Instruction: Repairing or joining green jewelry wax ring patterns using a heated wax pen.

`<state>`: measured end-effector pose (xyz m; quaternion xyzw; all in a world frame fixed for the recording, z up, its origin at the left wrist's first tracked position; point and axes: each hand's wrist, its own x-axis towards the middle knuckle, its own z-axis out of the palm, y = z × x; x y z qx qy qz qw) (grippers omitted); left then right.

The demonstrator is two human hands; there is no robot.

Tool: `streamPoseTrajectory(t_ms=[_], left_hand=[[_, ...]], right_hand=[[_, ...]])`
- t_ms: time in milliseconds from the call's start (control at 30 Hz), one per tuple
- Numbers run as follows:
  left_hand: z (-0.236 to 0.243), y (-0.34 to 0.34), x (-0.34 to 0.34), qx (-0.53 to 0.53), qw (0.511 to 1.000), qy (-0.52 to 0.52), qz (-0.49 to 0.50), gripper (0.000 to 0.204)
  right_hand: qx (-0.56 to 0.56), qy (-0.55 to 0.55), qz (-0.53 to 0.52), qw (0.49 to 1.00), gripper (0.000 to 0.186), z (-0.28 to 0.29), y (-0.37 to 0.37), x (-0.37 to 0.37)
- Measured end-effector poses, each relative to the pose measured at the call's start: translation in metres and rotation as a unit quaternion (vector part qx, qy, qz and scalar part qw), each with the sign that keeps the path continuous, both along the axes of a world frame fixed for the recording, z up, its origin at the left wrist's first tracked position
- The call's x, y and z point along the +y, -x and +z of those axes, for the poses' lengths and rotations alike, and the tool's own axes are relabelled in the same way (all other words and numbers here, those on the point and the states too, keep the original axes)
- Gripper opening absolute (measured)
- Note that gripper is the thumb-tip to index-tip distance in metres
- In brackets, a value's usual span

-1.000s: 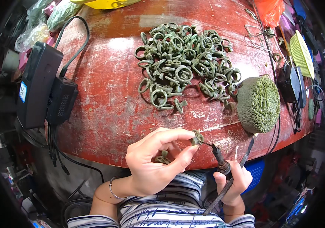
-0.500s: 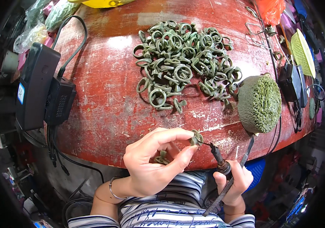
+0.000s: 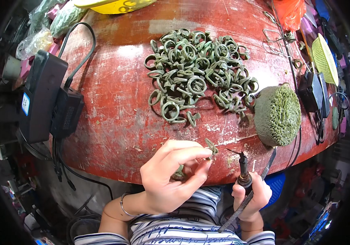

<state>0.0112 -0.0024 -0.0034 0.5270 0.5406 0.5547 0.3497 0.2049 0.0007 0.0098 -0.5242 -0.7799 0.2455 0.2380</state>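
Note:
My left hand (image 3: pixel 173 175) is closed, pinching a green wax ring (image 3: pixel 212 148) between thumb and index fingertips near the table's front edge. Tucked behind those fingers is another green piece (image 3: pixel 178 173), partly hidden. In my right hand (image 3: pixel 254 198) is a dark wax pen (image 3: pixel 243 167) with a thin bent needle tip, which points left toward the ring but stays apart from it. The same hand also holds a long narrow metal tool (image 3: pixel 236 214), slanting across the fingers. Beyond both hands lies a heap of green wax rings (image 3: pixel 197 83).
A round green block (image 3: pixel 279 116) with a rough face stands right of the heap on the worn red table (image 3: pixel 109 134). Black power boxes (image 3: pixel 44 98) with cables sit at left, another black adapter (image 3: pixel 313 92) at right. A yellow basin (image 3: pixel 120 5) is at the back.
The wax pen's tip has drawn away from the ring to the right and points more upward. The ring has turned in my left fingers. The view has shifted slightly.

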Motion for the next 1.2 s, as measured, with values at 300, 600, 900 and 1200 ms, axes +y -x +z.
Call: streamPoseTrajectory(t_ms=[300,600,900,1200], left_hand=[[0.001,-0.005,0.001,0.081,0.996,-0.037,0.029,0.03],[0.0,-0.009,0.0,0.064,0.994,-0.036,0.075,0.033],[0.002,-0.007,-0.001,0.095,0.995,-0.027,0.03,0.028],[0.004,0.006,0.001,-0.174,0.984,0.029,0.02,0.024]], right_hand=[[-0.045,-0.048,0.017,0.998,0.036,0.0,0.003,0.004],[-0.074,-0.054,0.025,0.995,0.04,-0.002,0.0,0.002],[-0.046,-0.036,0.019,0.998,0.039,-0.001,0.005,0.005],[0.022,-0.01,0.02,1.0,0.034,-0.001,0.002,0.005]])
